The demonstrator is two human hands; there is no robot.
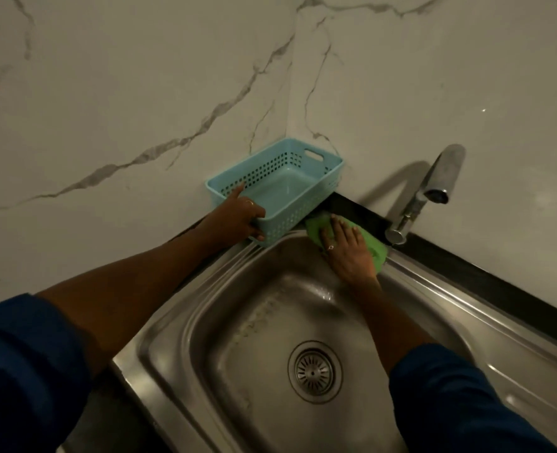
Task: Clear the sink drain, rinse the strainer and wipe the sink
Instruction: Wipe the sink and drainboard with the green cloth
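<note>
Gripped the blue basket (298, 209) at its near corner with the left grip (241, 220), index finger stretched along the inner wall, probably to hold it off the spot being wiped. Pressed the green cloth (377, 249) flat under the right grip (349, 253), fingers straight, on the far rim of the sink (440, 286), just beside the basket. Saw the strainer (314, 371) seated in the sink bottom, well apart from both grips. Could not tell whether the basket was lifted or only steadied; lost part of the cloth under the palm.
</note>
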